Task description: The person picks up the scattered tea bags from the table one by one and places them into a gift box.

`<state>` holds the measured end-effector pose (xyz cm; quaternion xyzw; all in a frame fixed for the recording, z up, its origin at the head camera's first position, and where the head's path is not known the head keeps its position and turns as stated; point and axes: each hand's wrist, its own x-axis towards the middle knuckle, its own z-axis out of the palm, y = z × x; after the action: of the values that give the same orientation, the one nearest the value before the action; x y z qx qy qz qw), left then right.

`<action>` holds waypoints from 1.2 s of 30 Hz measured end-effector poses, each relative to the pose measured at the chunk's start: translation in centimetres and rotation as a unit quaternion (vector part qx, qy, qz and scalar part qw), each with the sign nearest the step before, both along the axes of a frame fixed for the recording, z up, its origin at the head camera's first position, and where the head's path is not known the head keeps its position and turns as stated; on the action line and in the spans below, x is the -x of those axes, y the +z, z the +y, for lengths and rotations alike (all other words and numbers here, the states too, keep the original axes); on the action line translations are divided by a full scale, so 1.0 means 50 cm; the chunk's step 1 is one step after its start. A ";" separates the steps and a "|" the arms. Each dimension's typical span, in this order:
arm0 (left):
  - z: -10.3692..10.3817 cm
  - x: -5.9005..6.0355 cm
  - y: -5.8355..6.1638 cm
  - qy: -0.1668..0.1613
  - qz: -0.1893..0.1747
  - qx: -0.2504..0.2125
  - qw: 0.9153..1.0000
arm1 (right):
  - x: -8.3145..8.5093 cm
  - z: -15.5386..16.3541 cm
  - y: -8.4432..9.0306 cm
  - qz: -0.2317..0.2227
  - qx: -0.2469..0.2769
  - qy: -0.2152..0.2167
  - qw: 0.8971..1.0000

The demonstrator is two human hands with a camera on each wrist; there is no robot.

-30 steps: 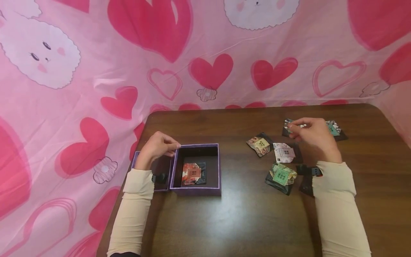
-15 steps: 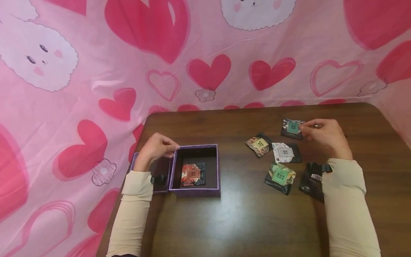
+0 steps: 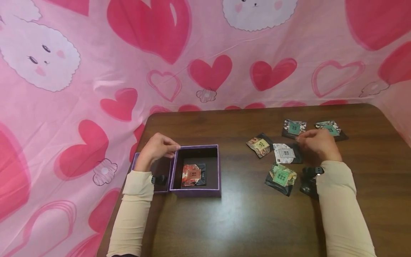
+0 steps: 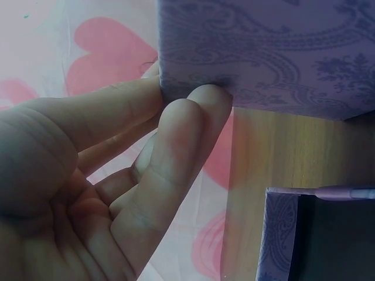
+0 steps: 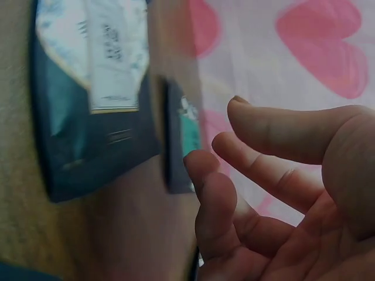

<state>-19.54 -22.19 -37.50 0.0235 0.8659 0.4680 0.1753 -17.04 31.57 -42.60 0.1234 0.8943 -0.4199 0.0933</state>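
Note:
A purple patterned box (image 3: 198, 192) stands uncovered at the table's left, with a red-labelled sachet (image 3: 194, 174) lying flat inside. My left hand (image 3: 158, 147) holds the box's far left corner; in the left wrist view its fingertips (image 4: 179, 120) lie against the patterned wall. My right hand (image 3: 318, 141) hovers with nothing in its loosely bent fingers, near a white-labelled sachet (image 3: 285, 153). Just beyond it lie two teal-labelled sachets, one on the left (image 3: 293, 127) and one on the right (image 3: 330, 129). The right wrist view shows the white-labelled sachet (image 5: 114, 70) close beside the fingers.
Left of the box is a shallow purple-edged lid (image 3: 162, 187), partly under the left wrist. A yellow-labelled sachet (image 3: 260, 144) and a green-labelled sachet (image 3: 281, 177) lie right of the box. A dark sachet (image 3: 309, 187) is half hidden by the right arm. Pink heart-print cloth (image 3: 210, 69) hangs behind.
My right hand went right to the rightmost teal-labelled sachet, then came back left and nearer, beside the white-labelled one. The left hand stays on the box corner. The sachets look unmoved.

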 end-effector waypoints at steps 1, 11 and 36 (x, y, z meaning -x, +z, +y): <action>0.000 0.000 -0.001 0.000 0.000 -0.001 1.000 | 0.000 0.001 -0.004 -0.002 -0.007 0.001 1.000; 0.003 0.002 -0.002 -0.003 0.002 0.010 1.000 | 0.004 0.006 -0.029 -0.031 -0.045 -0.005 0.998; 0.003 -0.001 0.003 -0.004 0.001 0.006 1.000 | 0.011 0.006 -0.017 -0.022 -0.052 -0.003 0.998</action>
<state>-19.51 -22.06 -37.37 0.0261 0.8689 0.4618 0.1761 -17.61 31.87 -43.44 0.1397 0.9123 -0.3703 0.1050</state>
